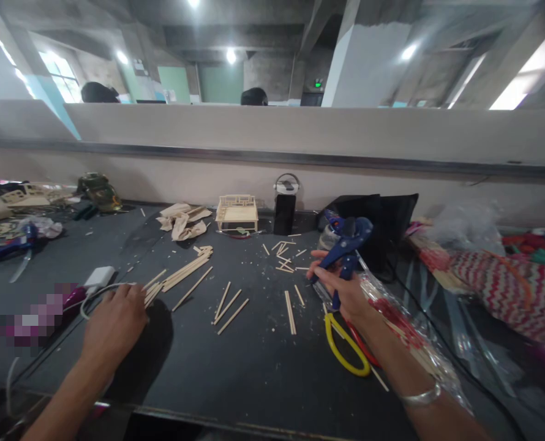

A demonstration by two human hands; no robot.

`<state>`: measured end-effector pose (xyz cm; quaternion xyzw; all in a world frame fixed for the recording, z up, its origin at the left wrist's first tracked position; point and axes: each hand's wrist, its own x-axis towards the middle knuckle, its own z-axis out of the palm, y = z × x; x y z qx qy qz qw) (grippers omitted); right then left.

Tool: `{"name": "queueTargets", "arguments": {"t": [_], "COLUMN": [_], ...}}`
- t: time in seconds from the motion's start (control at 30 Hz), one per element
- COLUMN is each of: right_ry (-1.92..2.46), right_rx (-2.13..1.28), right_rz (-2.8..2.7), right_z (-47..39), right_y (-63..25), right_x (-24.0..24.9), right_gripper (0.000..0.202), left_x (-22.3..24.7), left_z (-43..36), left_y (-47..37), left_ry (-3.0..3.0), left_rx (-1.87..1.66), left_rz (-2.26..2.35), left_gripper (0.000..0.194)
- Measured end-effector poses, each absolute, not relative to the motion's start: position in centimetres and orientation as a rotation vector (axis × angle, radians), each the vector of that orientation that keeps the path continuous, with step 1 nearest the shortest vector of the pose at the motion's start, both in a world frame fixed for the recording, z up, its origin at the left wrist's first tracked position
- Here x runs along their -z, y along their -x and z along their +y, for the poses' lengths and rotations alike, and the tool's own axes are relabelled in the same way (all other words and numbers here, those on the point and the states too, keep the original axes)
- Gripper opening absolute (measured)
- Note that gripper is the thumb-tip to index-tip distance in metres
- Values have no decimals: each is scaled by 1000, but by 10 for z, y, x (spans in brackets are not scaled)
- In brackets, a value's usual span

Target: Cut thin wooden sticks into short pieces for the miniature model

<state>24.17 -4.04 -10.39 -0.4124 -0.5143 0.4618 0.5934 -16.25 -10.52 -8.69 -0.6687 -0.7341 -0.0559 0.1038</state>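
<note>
My left hand (119, 315) is low over the table at the left, its fingers curled at the near ends of several thin wooden sticks (187, 271); the fingertips are partly hidden. My right hand (339, 285) grips a blue hot glue gun (353, 236), raised above the table on the right. Below that hand lie scissors with yellow and red handles (346, 352). Loose sticks (232, 315) are spread between my hands, with short pieces (284, 254) further back. A small wooden model bench (237, 213) stands upright near the back wall.
Crumpled brown paper (184, 220) and a black bottle (285, 211) stand along the back. A white adapter (100, 278) with a cable lies by my left hand. At right are a plastic bag of red-tipped sticks (398, 324), a black cord and a zigzag-patterned knitted piece (506, 291).
</note>
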Motion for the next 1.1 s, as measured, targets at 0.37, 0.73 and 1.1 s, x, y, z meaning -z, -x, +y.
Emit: {"name": "queueTargets", "arguments": {"t": [0.37,0.73,1.1], "right_ry": [621,832,753], "right_rx": [-1613,-1446,-1545], "right_rz": [-982,-843,-696], "right_z": [-58,-55,-42], "right_y": [-233,-231,-238], "right_x": [77,84,94], "right_gripper": [53,55,55], "left_x": [96,99,85], "left_z": [-98,-86,-61], "left_y": [110,119,129], "left_ry": [2242,2206,2252], "left_rx": [617,548,443], "left_rz": [-2026,-2097,-2134], "left_gripper": [31,29,32]}}
